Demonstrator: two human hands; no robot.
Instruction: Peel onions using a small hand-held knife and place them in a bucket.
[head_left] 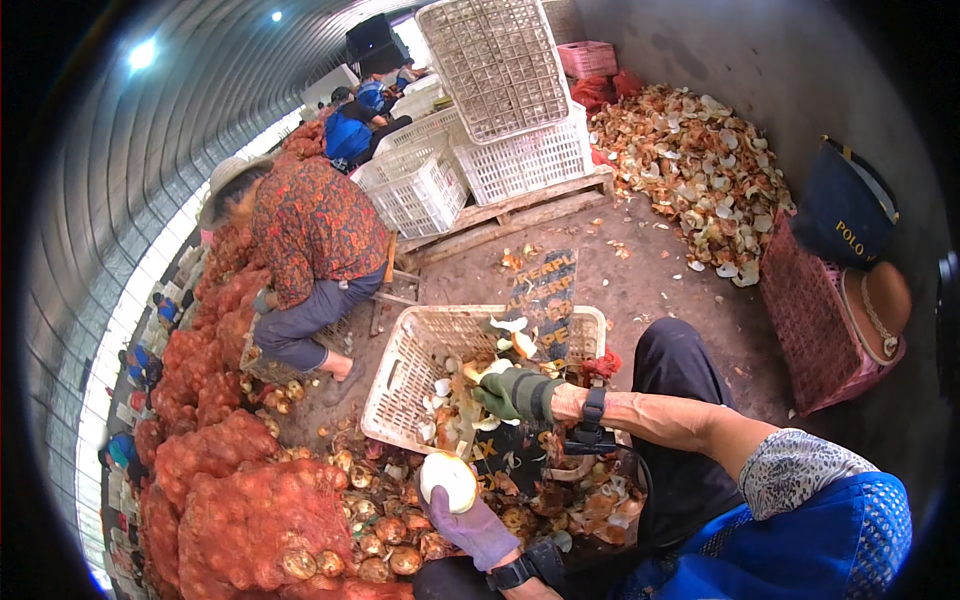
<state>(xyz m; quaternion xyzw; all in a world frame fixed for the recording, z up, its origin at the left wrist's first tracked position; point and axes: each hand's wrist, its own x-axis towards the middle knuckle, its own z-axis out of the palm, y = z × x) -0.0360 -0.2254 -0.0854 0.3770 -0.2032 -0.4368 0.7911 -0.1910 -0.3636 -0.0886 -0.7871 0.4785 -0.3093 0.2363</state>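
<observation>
The left hand [470, 525] has its fingers clamped on a peeled onion [448, 481]. The right hand [512, 393], fingers curled together, hovers over the white basket [392, 385] just beyond; peelings should drop inside.

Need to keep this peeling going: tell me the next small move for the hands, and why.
Probably drop the peeled onion into the white basket. The left hand holds it white and bare of skin, the basket lies just ahead with peeled pieces inside, and the right hand is already over its rim.
</observation>
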